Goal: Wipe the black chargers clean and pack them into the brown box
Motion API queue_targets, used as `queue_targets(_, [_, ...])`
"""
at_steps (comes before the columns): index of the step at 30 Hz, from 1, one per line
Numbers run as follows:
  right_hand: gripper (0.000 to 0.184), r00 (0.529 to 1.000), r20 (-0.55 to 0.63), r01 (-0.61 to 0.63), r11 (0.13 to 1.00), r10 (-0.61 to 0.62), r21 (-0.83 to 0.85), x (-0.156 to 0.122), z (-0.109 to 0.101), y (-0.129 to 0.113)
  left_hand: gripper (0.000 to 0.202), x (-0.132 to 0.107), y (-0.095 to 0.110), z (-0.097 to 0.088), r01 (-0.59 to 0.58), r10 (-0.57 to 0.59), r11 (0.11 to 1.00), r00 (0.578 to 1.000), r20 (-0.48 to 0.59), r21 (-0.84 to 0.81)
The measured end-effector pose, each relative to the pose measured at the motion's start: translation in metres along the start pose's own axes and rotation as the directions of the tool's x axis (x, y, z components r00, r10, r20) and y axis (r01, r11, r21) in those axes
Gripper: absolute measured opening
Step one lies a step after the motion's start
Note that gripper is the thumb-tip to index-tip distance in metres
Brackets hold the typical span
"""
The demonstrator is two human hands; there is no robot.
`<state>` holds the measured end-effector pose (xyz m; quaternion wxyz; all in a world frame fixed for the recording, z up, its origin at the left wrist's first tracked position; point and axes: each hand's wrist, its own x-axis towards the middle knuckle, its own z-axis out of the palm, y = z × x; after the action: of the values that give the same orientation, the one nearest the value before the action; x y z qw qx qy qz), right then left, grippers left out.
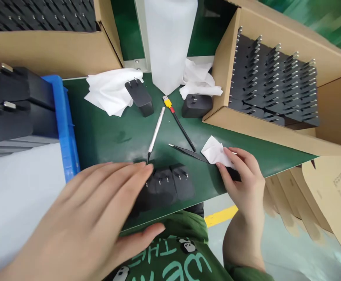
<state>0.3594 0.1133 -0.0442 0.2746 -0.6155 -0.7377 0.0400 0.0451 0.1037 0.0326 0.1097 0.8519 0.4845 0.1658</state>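
Note:
My left hand [100, 214] reaches over the left end of a row of black power adapters [166, 185] near the table's front edge. Its fingers are stretched out and the thumb stands apart; it hides part of the row. In my right hand [245, 175], a crumpled white wiping cloth [215, 151] is pinched between thumb and fingers. Under those fingers a dark object shows, mostly covered. Black tweezers [188, 152] lie beside the cloth, pointing left. A silver craft knife [156, 130] and a black USB cable [182, 127] lie further back.
A cardboard box [276, 132] of adapters, prongs up, stands right; another box [53, 48] is back left. The blue bin [68, 128] at left holds adapters. Two single adapters [140, 97] and white cloths [114, 89] lie at the back near a white container [170, 43].

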Motion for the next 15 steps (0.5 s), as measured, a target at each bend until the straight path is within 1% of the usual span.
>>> queue_targets(2, [0.039, 1.0, -0.013, -0.012, 0.999, 0.013, 0.032, -0.001, 0.001, 0.0, 0.066, 0.019, 0.013, 0.01, -0.103, 0.097, 0.989, 0.993, 0.06, 0.103])
queue_targets(3, [0.034, 1.0, -0.023, -0.015, 0.998, 0.016, 0.054, -0.002, 0.0, -0.001, 0.067, 0.026, 0.018, 0.014, -0.132, 0.122, 0.982, 0.989, 0.082, 0.133])
queue_targets(6, [0.014, 0.995, -0.076, -0.05, 0.981, 0.066, 0.188, -0.002, -0.006, -0.004, 0.066, 0.035, 0.022, 0.021, -0.135, 0.124, 0.98, 0.989, 0.081, 0.147])
queue_targets(8, [0.01, 0.988, -0.064, -0.111, 0.931, 0.142, 0.348, 0.001, -0.012, -0.006, 0.063, 0.03, 0.019, 0.017, -0.114, 0.108, 0.985, 0.993, 0.054, 0.132])
queue_targets(9, [0.011, 0.984, -0.032, -0.142, 0.881, 0.175, 0.452, 0.003, -0.016, -0.006, 0.062, 0.026, 0.016, 0.013, -0.098, 0.095, 0.987, 0.995, 0.035, 0.126])
queue_targets(10, [0.015, 0.981, 0.014, -0.166, 0.812, 0.191, 0.56, 0.006, -0.019, -0.007, 0.061, 0.02, 0.013, 0.008, -0.079, 0.078, 0.989, 0.997, 0.01, 0.122])
queue_targets(12, [0.025, 0.976, 0.112, -0.205, 0.633, 0.184, 0.747, 0.014, -0.022, -0.007, 0.061, 0.007, 0.005, 0.0, -0.025, 0.032, 0.993, 0.998, -0.057, 0.114])
queue_targets(13, [0.031, 0.973, 0.153, -0.223, 0.538, 0.171, 0.813, 0.018, -0.022, -0.006, 0.062, 0.001, 0.001, -0.003, 0.008, 0.003, 0.994, 0.995, -0.096, 0.11])
queue_targets(15, [0.041, 0.96, 0.222, -0.271, 0.377, 0.168, 0.886, 0.028, -0.02, -0.007, 0.065, -0.011, -0.007, -0.006, 0.092, -0.075, 0.992, 0.981, -0.177, 0.09])
